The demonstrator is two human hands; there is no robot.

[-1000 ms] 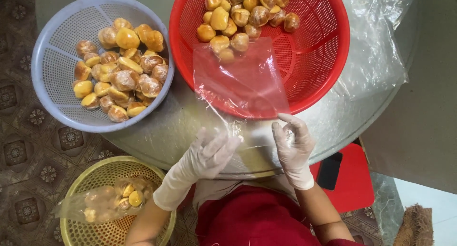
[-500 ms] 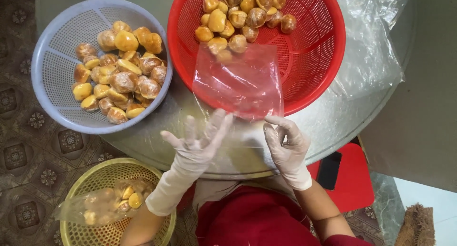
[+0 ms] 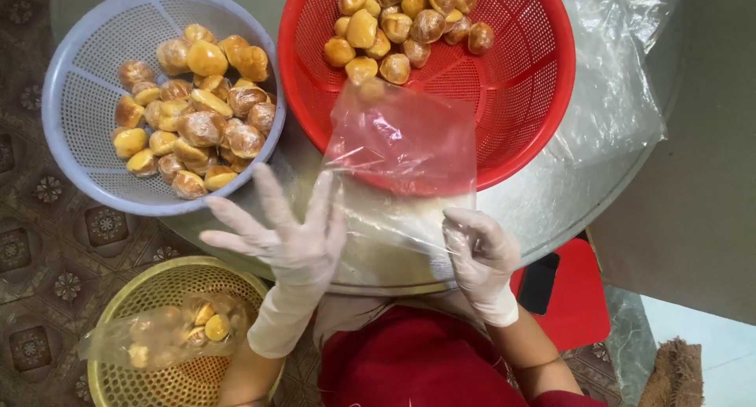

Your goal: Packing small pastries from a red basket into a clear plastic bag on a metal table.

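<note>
The left hand (image 3: 287, 242) wears a white glove. Its fingers are spread wide and it holds nothing. Its fingertips are just beside the left edge of the clear plastic bag (image 3: 402, 167). The right hand (image 3: 480, 253), gloved too, is curled and pinches the bag's bottom right corner. The bag sits in the middle, at 12 o'clock from the hands, and its top lies over the rim of the red basket (image 3: 543, 100). Small golden buns (image 3: 398, 25) lie in that basket. At 10 o'clock is a blue basket (image 3: 75, 108) full of buns. At 7 o'clock, a yellow basket (image 3: 150, 285) holds a filled bag (image 3: 165, 336).
</note>
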